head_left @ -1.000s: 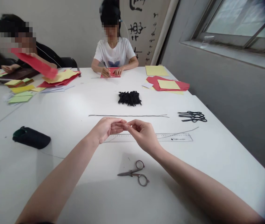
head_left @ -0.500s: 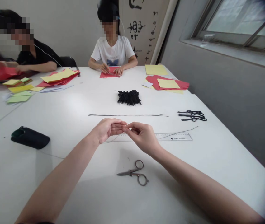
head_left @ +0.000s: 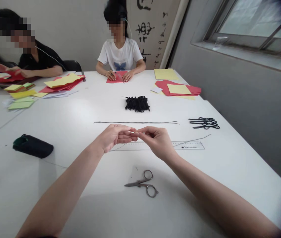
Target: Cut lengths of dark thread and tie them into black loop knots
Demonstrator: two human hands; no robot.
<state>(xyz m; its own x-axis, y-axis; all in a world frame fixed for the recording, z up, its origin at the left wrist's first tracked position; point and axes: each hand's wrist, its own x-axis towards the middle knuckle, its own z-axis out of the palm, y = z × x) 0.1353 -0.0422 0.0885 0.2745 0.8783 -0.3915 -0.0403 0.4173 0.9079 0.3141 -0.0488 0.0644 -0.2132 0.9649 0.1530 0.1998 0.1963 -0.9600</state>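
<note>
The thin dark thread (head_left: 195, 140) is in the middle of the white table (head_left: 100, 211), crossing the flat, clear plastic ruler (head_left: 135, 147) and going in toward the hands. It looks fine and a little bent, with a loose end on the right. The right hand (head_left: 157, 140) has its thumb and finger pressed together and seems to hold the thread. The left hand (head_left: 115, 138) is curled, its fingertips touching the right ones; I cannot tell if it grips too. The step in hand looks like working a tiny bit of thread, and the next move calls for a small, careful pinch. The grey metal scissors (head_left: 140, 183) lie nearer the person, a bit open. Past the hands lie two long, straight black strings (head_left: 135, 122).
</note>
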